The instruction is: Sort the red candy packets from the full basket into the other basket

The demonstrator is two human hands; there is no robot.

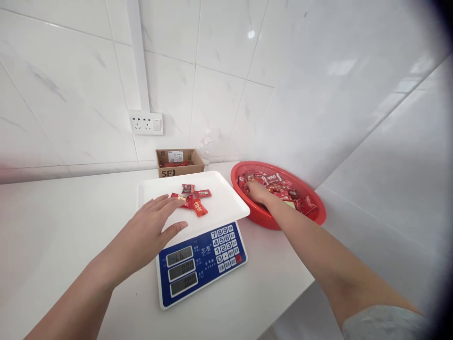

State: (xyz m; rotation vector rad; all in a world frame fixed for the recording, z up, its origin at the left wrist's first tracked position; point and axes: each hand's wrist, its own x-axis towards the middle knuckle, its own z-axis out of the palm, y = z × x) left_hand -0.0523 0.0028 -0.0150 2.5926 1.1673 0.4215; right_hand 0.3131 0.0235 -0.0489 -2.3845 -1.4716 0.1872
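Observation:
A weighing scale with a blue keypad front stands on the white counter, and its white pan carries several red candy packets. My left hand hovers over the pan's left side with fingers stretched flat, fingertips touching the nearest packet. My right hand reaches into a red plastic basket full of red wrapped candies; its fingers curl down among them and are partly hidden.
A small open cardboard box sits against the tiled wall behind the scale, with a clear plastic bottle beside it. A wall socket is above. The counter edge runs close on the right.

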